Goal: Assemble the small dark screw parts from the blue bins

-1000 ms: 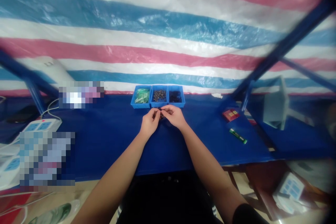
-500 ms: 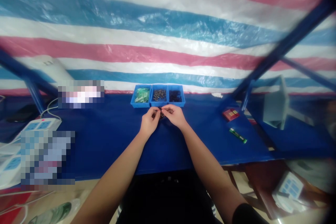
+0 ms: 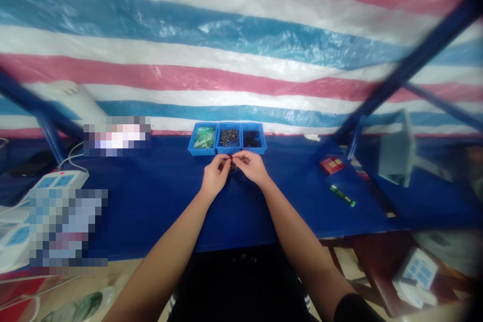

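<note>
- Black and tiny, a small piece (image 3: 231, 157) is pinched by the fingertips of the left hand (image 3: 216, 173) and right hand (image 3: 251, 165), just in front of three blue trays (image 3: 204, 151).
- Both arms (image 3: 177, 224) reach forward and converge, fingers curled inward.
- Most of the piece is hidden; brownish bits (image 3: 232, 166) show beneath, held or loose I cannot tell.
- Trays hold green packets (image 3: 205, 137), metal bits (image 3: 229, 137) and black pieces (image 3: 252, 138).
- On the blue table (image 3: 151, 201), a red box (image 3: 332, 165) and green tube (image 3: 342, 195) lie rightward.
- Behind hangs striped plastic sheeting (image 3: 226, 75).
</note>
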